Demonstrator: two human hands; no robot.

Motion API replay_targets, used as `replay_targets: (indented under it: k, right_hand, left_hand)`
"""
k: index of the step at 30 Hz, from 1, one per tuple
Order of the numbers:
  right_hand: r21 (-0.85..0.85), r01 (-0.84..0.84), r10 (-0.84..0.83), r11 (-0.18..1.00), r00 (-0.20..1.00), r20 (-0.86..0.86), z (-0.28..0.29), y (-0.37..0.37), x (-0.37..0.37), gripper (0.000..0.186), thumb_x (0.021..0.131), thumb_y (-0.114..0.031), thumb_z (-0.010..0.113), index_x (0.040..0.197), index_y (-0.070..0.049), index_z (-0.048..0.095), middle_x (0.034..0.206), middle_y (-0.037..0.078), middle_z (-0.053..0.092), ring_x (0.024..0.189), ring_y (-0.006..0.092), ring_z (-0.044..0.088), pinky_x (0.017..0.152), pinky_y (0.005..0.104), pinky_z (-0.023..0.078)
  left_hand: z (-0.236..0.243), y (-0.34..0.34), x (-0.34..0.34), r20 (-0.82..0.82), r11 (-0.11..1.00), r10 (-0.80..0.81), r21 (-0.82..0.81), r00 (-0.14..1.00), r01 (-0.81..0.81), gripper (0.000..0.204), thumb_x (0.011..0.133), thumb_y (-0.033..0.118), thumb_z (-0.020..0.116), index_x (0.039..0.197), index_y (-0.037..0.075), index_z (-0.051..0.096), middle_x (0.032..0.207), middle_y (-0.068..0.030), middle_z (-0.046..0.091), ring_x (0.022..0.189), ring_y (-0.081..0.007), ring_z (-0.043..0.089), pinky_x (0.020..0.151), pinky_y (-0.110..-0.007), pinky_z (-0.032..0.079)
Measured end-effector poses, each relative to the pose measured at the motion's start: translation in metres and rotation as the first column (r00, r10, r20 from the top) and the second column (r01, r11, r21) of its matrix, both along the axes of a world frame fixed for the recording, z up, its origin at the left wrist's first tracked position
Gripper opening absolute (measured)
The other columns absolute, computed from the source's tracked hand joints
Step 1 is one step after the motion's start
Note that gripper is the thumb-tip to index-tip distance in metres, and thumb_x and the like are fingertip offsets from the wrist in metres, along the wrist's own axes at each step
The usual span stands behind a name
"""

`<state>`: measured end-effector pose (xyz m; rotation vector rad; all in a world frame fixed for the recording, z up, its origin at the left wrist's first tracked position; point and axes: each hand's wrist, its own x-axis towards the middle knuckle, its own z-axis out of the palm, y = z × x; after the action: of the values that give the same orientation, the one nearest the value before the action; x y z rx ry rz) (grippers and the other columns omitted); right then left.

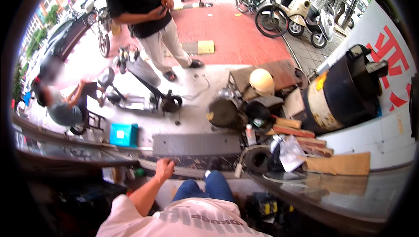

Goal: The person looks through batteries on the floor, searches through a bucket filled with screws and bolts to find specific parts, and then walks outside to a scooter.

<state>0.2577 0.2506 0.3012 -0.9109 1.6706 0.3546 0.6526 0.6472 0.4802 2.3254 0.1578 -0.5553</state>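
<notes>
My left hand [164,170] hangs in front of me at the left, its fingers loosely curled in, and nothing shows in it. It is over the doorway sill, close to the grey ridged ramp [196,144] just beyond. My right hand is out of the picture. Ahead on the pale pavement stands a small electric scooter [144,101]. A bright blue box [123,135] rests on the ground left of the ramp.
A person [142,23] stands beyond the scooter; another [65,108] sits at the left. Right of the ramp are a tyre [258,158], a dark round pan [222,112], wood pieces [297,132], a yellow helmet [261,82] and a large black drum [345,93]. Parked scooters [321,27] line the back.
</notes>
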Motion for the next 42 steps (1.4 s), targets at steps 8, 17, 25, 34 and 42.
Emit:
replay_targets:
  k: [8, 17, 25, 34, 42]
  right_hand:
    - [-0.131, 0.024, 0.019, 0.991, 0.95, 0.311, 0.055, -0.092, 0.407, 0.011, 0.095, -0.016, 0.059, 0.093, -0.011, 0.069, 0.062, 0.003, 0.055, 0.047, 0.0214, 0.056, 0.041, 0.0376, 0.039]
    - [0.137, 0.226, -0.249, 0.964, 0.602, 0.759, 0.139, -0.134, 0.798, 0.024, 0.093, -0.01, 0.056, 0.114, -0.015, 0.067, 0.085, 0.003, 0.062, 0.066, 0.019, 0.057, 0.062, 0.0366, 0.049]
    - [-0.362, 0.139, 0.104, 0.922, 0.81, 0.576, 0.103, -0.251, 1.095, 0.016, 0.099, -0.008, 0.055, 0.104, -0.002, 0.069, 0.071, 0.002, 0.061, 0.051, 0.0143, 0.055, 0.043, 0.0273, 0.04]
    - [-0.763, -0.505, 0.886, 0.404, 0.423, 0.189, 0.214, -0.347, 1.545, 0.022, 0.091, -0.006, 0.058, 0.102, 0.001, 0.077, 0.07, 0.002, 0.064, 0.059, 0.0088, 0.059, 0.055, 0.0273, 0.051]
    - [-0.297, -0.436, 0.498, 0.85, 0.849, 0.179, 0.058, -0.463, 1.737, 0.018, 0.096, -0.015, 0.065, 0.085, -0.002, 0.072, 0.063, 0.008, 0.061, 0.047, 0.0178, 0.053, 0.041, 0.0368, 0.036]
  left_hand:
    - [0.023, 0.082, 0.17, 0.113, 0.9, 0.436, -0.025, 0.893, -0.436, 0.029, 0.085, 0.018, 0.059, 0.086, -0.004, 0.078, 0.066, -0.0199, 0.07, 0.062, -0.0287, 0.073, 0.065, -0.04, 0.057]
    - [0.032, -0.101, 0.583, 0.289, 0.91, 0.131, -0.415, 0.948, 0.001, 0.022, 0.093, 0.008, 0.059, 0.102, -0.003, 0.076, 0.093, -0.0127, 0.071, 0.071, -0.0196, 0.07, 0.065, -0.034, 0.054]
    - [-0.03, -0.242, 0.943, 0.434, 0.954, -0.197, -0.123, 0.879, 0.275, 0.019, 0.087, 0.014, 0.064, 0.094, 0.001, 0.077, 0.093, -0.0204, 0.07, 0.079, -0.0413, 0.068, 0.073, -0.047, 0.055]
    - [-0.14, -0.133, 1.134, -0.118, 0.824, 0.545, 0.257, 0.83, -0.505, 0.033, 0.085, 0.025, 0.062, 0.082, -0.005, 0.075, 0.086, -0.0286, 0.073, 0.088, -0.0465, 0.072, 0.081, -0.053, 0.056]
    - [-0.152, -0.159, 1.495, 0.127, 0.709, 0.671, 0.18, 0.731, -0.682, 0.034, 0.086, 0.024, 0.061, 0.083, -0.007, 0.075, 0.083, -0.0279, 0.074, 0.084, -0.0421, 0.075, 0.077, -0.049, 0.058]
